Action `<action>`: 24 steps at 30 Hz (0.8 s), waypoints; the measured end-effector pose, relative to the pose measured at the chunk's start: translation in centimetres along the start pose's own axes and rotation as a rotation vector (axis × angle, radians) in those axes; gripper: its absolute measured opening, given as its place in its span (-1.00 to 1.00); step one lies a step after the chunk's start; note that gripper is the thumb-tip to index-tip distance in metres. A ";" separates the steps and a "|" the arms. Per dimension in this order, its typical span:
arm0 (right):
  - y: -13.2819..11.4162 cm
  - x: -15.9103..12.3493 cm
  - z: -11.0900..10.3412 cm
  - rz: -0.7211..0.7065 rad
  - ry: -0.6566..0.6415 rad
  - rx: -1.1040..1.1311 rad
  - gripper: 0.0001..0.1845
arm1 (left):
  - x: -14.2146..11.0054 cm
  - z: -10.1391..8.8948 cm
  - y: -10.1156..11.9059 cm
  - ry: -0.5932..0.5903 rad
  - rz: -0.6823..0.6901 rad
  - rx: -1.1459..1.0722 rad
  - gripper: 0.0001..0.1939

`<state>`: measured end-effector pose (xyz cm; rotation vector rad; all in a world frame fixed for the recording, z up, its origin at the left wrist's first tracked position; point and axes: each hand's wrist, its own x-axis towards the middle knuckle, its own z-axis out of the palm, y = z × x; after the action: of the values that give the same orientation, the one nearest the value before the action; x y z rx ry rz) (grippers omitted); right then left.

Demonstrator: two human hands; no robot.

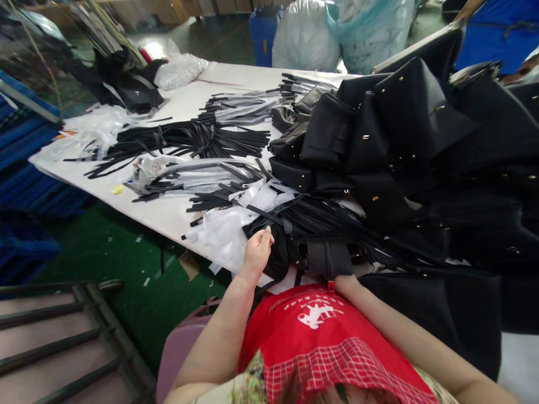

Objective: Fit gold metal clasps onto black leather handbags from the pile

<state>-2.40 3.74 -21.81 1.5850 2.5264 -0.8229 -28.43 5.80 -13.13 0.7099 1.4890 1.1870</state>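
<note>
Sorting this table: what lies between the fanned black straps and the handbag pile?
In the head view, bare white table separates the black straps from the handbag pile.

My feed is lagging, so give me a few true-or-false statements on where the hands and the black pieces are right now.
1. The left hand touches the black straps at the table's near edge. True.
2. The right hand is fully in view, raised above the bags. False: only the right forearm shows; the hand is hidden behind a black bag part.
3. Black bags are piled on the right side of the white table. True.
4. The loose strips lying farther left are red. False: they are black.
5. The person wears a red apron. True.
</note>
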 end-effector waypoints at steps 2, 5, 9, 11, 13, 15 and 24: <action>0.2 0.7 -1.4 0.008 0.046 0.009 -0.67 | -0.1 -0.1 0.4 0.005 0.008 0.003 -0.47; 1.2 1.5 -6.4 0.037 0.140 0.001 -0.62 | -0.4 -0.7 1.1 -0.010 0.011 0.022 -0.54; 3.4 1.2 -15.2 0.212 0.595 0.307 -0.57 | -0.9 -1.2 1.6 -0.028 0.004 -0.003 -0.58; 4.5 0.4 -18.9 0.315 0.835 0.677 -0.60 | -1.2 -1.2 1.6 -0.045 0.006 -0.024 -0.58; 5.6 -0.6 -21.5 0.415 0.915 1.048 -0.63 | -1.5 -0.9 1.6 -0.069 0.020 -0.030 -0.60; 6.4 -1.5 -22.7 0.507 0.796 1.327 -0.67 | -1.8 -0.4 1.6 -0.101 0.030 -0.032 -0.62; 5.5 -3.1 -13.6 0.580 0.027 1.435 -0.62 | -6.4 3.2 2.6 -0.519 0.056 0.200 -0.72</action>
<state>6.90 9.28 -11.44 2.2653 1.0503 -2.6732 -24.01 1.88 -8.24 1.1062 1.1587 0.8134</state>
